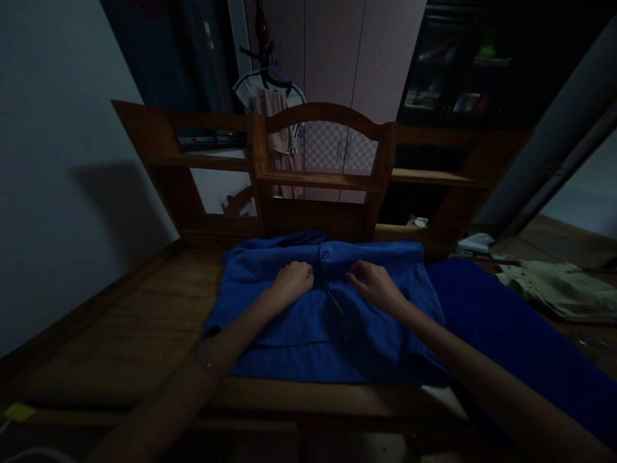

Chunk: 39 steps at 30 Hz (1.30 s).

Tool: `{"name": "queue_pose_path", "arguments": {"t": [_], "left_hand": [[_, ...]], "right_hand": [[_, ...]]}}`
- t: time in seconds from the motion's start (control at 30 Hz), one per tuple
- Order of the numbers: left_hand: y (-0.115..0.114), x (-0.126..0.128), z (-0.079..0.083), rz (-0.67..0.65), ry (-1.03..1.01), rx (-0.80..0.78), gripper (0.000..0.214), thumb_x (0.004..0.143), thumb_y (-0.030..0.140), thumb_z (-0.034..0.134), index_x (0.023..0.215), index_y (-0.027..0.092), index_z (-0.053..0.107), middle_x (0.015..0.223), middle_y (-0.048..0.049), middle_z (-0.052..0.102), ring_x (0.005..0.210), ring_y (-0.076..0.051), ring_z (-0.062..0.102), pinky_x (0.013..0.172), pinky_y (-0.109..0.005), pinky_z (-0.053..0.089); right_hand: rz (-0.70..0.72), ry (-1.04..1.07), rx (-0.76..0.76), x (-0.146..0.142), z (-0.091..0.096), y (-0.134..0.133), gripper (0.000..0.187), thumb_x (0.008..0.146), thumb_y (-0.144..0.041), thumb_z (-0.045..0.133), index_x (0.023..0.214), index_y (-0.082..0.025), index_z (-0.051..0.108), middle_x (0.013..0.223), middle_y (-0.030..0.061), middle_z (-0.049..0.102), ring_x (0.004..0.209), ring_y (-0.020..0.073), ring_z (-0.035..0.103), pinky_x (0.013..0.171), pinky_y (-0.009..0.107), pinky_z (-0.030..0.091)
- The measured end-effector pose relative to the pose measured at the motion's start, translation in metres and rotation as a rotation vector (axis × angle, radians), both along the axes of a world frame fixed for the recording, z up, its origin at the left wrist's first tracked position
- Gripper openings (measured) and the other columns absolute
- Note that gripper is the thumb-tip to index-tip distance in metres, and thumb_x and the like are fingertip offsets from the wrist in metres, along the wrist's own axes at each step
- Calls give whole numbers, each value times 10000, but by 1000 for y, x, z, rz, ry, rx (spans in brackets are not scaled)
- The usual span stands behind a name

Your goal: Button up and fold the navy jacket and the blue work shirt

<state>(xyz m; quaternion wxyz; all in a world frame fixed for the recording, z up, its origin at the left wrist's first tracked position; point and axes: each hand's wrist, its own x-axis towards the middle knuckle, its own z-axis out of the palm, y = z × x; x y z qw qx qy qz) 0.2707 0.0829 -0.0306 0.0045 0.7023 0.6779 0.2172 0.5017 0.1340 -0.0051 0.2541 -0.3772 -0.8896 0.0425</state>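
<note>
Blue trousers lie spread across the wooden bench-like surface, with a waistband button at the far side. Below the button, a dark fly opening with a thin zipper line runs toward me. My left hand is closed at the left edge of the fly, its fingertips pinching the cloth. Right of the fly, my right hand is curled with thumb and forefinger brought together at the cloth. Its fingertips are dim, and the bit of cloth between them is hard to see.
A deeper blue cloth lies to the right, with folded pale green cloth beyond it. A wooden shelf frame stands along the back. The white wall borders the left. Clothes hang behind the frame.
</note>
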Motion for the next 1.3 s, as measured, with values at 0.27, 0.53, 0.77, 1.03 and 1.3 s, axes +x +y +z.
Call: {"name": "queue_pose_path", "arguments": {"t": [0.27, 0.53, 0.77, 1.03, 1.3], "left_hand": [[22, 25, -57, -63, -260, 33, 208, 767, 279, 576, 925, 169, 655, 910, -77, 669, 860, -208, 621, 737, -276, 464], [28, 28, -65, -177, -445, 116, 162, 715, 93, 559, 837, 166, 639, 851, -47, 650, 798, -178, 603, 736, -280, 458], [16, 25, -49, -172, -1047, -119, 177, 768, 281, 640, 839, 145, 552, 686, -37, 639, 561, -145, 602, 558, -277, 496], [10, 35, -39, -206, -1379, -20, 287, 714, 315, 723, 865, 109, 593, 763, -83, 686, 691, -164, 669, 672, -275, 553], [10, 41, -50, -224, -1250, 120, 223, 723, 285, 685, 863, 130, 606, 772, -45, 662, 719, -168, 663, 693, -283, 551]], "right_hand": [[-37, 437, -423, -25, -77, 27, 346, 712, -403, 672, 947, -150, 655, 823, 52, 668, 756, 175, 619, 661, 255, 464], [104, 661, -884, -19, -60, 27, 284, 624, -344, 711, 832, -154, 681, 765, 11, 680, 677, 133, 609, 628, 224, 446], [20, 932, -1143, -14, -50, 20, 301, 627, -277, 715, 907, -169, 694, 799, 29, 693, 657, 143, 621, 628, 237, 481], [67, 826, -746, -12, -44, 15, 250, 718, -291, 627, 924, -160, 678, 782, 25, 661, 670, 143, 583, 605, 229, 437], [242, 436, -169, -14, -40, -5, 213, 790, -195, 534, 969, -180, 650, 727, 2, 525, 657, 127, 500, 640, 238, 399]]}}
